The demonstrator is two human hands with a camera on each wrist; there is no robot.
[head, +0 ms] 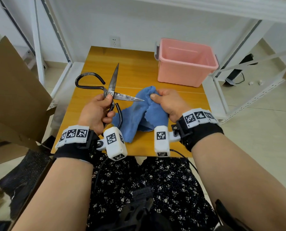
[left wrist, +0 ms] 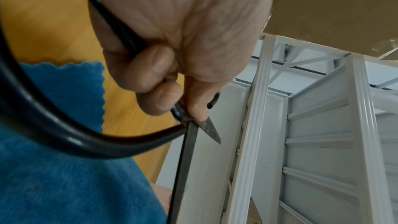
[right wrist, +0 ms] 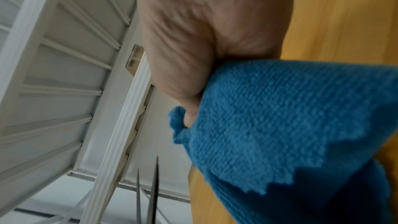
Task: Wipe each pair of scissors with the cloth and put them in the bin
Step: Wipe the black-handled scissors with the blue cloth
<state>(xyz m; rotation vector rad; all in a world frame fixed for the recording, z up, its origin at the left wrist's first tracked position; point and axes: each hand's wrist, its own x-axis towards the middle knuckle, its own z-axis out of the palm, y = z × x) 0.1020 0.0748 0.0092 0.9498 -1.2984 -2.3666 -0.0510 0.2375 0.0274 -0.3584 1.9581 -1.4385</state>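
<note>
Nearest the head camera, at the bottom of the frame, lies the person's lap in a black floral skirt (head: 139,189), with both forearms reaching up the picture from it. Beyond the skirt the wooden surface (head: 135,67) fills the middle of the frame. On its upper right corner stands the pink plastic bin (head: 185,70), open at the top, well apart from both hands. A brown cardboard sheet (head: 14,90) leans in at the left edge, and white metal shelving (head: 39,39) rises behind it.

The blue cloth (head: 139,114) is bunched at its top in the right hand (head: 169,104), whose thumb and curled fingers pinch it; the rest drapes down onto the surface. The left hand (head: 95,112), left of centre, grips the black-handled scissors (head: 113,90) with its fingers curled round the lower handle and its thumb pressed on the pivot. The blades stand wide apart: one points up the frame, the other points right, its tip just beside the gathered cloth. The upper handle loop juts out to the left.
</note>
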